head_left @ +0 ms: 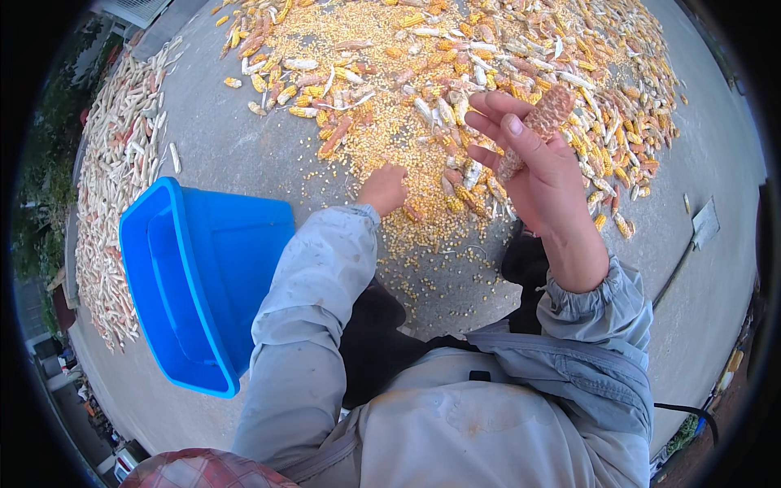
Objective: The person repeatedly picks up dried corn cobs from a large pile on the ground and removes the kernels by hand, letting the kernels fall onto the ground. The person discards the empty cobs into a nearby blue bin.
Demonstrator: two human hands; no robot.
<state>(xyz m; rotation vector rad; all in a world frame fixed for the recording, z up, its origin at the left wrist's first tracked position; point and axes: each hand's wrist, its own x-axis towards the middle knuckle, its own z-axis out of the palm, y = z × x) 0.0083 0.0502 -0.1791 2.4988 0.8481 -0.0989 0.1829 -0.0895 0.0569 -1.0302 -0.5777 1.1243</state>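
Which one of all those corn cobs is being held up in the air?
The reddish, pitted, long corn cob in the bare right hand; the others lie heaped over the grey ground.

We cannot see fingertips of left hand (384, 189), nor any hold there. Right hand (551, 185) hides part of cob (553, 110). Corn heap (488, 55) cut by upper edge, plaid cloth (203, 470) by lower.
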